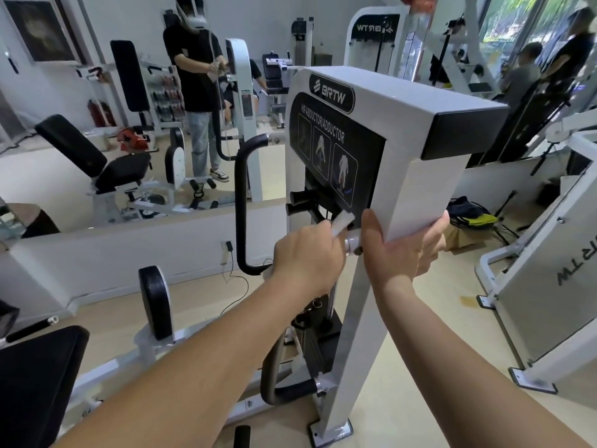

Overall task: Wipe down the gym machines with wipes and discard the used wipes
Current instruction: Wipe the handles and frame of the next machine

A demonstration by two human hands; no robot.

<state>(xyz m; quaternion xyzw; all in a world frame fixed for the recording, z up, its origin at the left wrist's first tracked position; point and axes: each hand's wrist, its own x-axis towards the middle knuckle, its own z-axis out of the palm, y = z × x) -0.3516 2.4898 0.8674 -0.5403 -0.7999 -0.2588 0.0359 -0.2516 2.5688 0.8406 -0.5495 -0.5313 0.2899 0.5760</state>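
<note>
**Wiping the lower edge of the machine's picture panel**

My left hand (307, 253) is closed around a white wipe (343, 222) and holds it against the bottom edge of the black panel (336, 147) on the front of the white gym machine (429, 185). The wipe sits just above a shiny metal knob (352, 243). It looks thin, pale and bunched rather than spread flat. Only a short strip pokes out past my knuckles, and that strip is blurred, so I cannot tell its folds or whether it is soiled.

My right hand (400, 253) grips the machine's white upright (361, 334) just below the head. The thumb lies along the front face near the wipe, and the fingers curl round the far side.

The back of my left hand faces the camera, so its fingers and most of the wipe are hidden. Of my right fingers only the tips show, at the upright's right edge. My left wrist covers the lower end of the black curved handle (239, 205). The dark weight stack (311, 347) shows only in part, between my left forearm and the upright. The black seat pad (35, 376) at lower left is cut off by the picture's edge. The panel's small figures are too dim to read in detail.
</note>
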